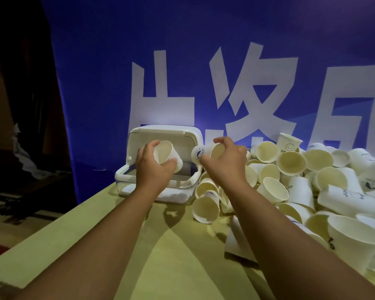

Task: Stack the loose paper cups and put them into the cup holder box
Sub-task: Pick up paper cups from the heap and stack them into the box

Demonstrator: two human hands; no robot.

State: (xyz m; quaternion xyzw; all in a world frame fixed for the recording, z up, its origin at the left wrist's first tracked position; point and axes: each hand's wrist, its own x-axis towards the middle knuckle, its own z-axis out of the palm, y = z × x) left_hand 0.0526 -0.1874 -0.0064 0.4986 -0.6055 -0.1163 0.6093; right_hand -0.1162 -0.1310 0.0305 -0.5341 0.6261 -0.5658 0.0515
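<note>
Left hand (154,169): mine; fingers and thumb curled round the left cup (164,153), held over the open cup holder box.
Left cup: tipped on its side in the air, cream inside showing.
Right hand (223,163): mine; fingertips and thumb pinching the right cup (204,153) near its mouth.
Right cup: sideways in my grip, its blue-printed base pointing toward the left cup. The two cups are near each other but not touching.
Cup holder box (119,176): white rim over a clear lower body, at the bench's far edge toward the far-left corner.
Lid (160,133): swung up, standing at the box's far side.
Box contents: something white low inside; I cannot tell what.
Loose cups (312,169): a large heap, white outside and cream inside, some with blue print, lying all ways. It fills the bench's right side from the far edge to the near-right corner, and its nearest cups lie just beside the box.
Bench (160,267): pale yellowish top; my forearms reach across it from the near edge.
Banner (204,61): blue with large white characters, behind the far edge.
</note>
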